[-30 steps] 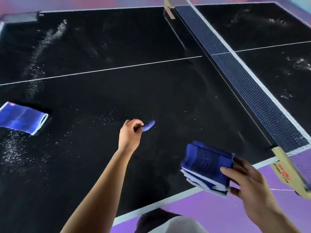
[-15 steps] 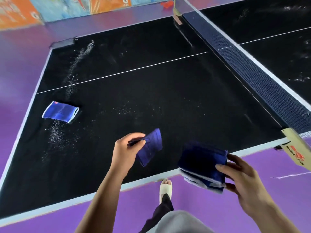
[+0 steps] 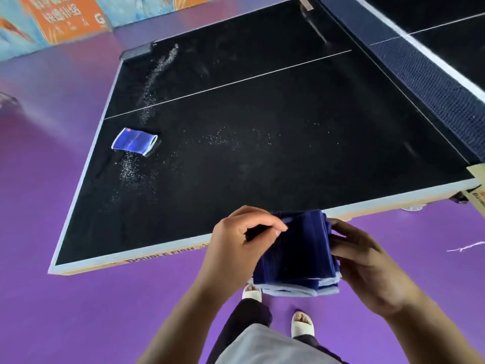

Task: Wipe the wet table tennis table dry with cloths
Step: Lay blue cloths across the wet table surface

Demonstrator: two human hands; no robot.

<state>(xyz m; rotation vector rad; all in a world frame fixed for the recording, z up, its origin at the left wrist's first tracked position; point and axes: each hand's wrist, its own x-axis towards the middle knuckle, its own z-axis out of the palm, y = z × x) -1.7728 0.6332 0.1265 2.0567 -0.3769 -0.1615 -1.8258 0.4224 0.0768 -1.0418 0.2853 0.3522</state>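
Observation:
The black table tennis table (image 3: 262, 158) fills the upper view, with trails of water droplets (image 3: 131, 169) on its left part. A folded blue cloth (image 3: 135, 141) lies alone near the left edge. In front of the table's near edge I hold a stack of dark blue folded cloths (image 3: 296, 258). My right hand (image 3: 367, 269) grips the stack from the right side. My left hand (image 3: 236, 248) pinches the top cloth at the stack's upper left.
The dark net (image 3: 430, 82) crosses the table at the right, ending at a post clamp (image 3: 476, 187). Purple floor (image 3: 78, 311) surrounds the table. My sandalled feet (image 3: 301, 324) stand just in front of the near edge. Painted boards (image 3: 60, 19) line the far left.
I have stepped back from the table. My left hand came off the surface with a small blue cloth and brought it to the stack in my right hand.

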